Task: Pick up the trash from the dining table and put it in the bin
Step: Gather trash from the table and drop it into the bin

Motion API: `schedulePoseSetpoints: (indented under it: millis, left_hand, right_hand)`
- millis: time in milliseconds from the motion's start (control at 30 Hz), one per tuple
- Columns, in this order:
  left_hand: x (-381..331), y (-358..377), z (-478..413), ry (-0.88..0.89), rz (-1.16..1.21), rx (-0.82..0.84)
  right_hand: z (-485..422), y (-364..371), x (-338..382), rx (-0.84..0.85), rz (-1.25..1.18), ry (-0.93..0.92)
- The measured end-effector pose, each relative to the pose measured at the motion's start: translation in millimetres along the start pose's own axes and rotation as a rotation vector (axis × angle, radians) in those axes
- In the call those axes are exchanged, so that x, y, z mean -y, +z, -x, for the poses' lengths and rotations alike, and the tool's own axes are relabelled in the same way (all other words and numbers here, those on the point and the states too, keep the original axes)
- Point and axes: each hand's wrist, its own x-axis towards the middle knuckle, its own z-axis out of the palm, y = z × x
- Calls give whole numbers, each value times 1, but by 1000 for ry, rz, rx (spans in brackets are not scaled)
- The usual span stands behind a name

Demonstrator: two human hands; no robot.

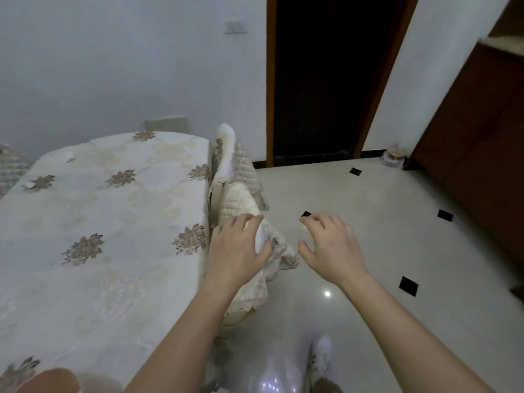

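Note:
The dining table [113, 222] fills the left side under a cream tablecloth with brown flower prints. Two small white crumpled scraps lie on its far part: one scrap [69, 156] near the back edge, another scrap [29, 185] near the left edge. My left hand [236, 248] is past the table's right edge, over a cloth-covered chair [235, 180]. Its fingers and thumb are curled around a smooth white piece of paper [260, 237]. My right hand [331, 245] hovers over the floor to the right, fingers spread and holding nothing. No bin is in view.
A glossy tiled floor [368, 208] with small black insets spreads to the right. A dark doorway [326, 80] stands ahead, with a brown wooden cabinet [482, 137] on the right. A small object [394, 158] sits on the floor by the door frame. My white shoe [321, 353] shows below.

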Motion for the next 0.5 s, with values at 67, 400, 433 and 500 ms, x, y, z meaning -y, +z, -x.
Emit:
schedulePoseSetpoints:
  millis: [67,400,433,500]
  left_hand:
    - [-7,10,-21,17,5,3]
    - [-64,90,-192,-25,-22,25]
    - [-70,96,-208,-32,-36,28]
    - [-78,108,-236,-48,-50,30]
  right_hand:
    - [-16,6,-16,0,2,-1]
    - [-158,29,-152,68,-39,-22]
    - [-173,30,-165,68,-38,-27]
    - [-200,31,-186,78,-45,-37]
